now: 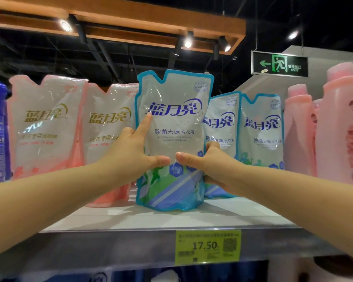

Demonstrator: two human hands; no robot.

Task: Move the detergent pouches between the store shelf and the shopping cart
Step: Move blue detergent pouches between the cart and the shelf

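Shop, stocked shelf (171, 216), price tag (208, 246) (17.50)

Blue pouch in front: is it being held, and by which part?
Yes. Both hands grip the blue pouch at its lower middle: the left hand on its left edge, the right hand on its right edge, thumbs pressed on the front.

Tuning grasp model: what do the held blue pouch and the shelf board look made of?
Held blue pouch: likely thin glossy plastic film; creases and glare streaks across its face. The shelf board: smooth, pale, semi-gloss, maybe laminate or coated metal; soft reflections, material unclear.
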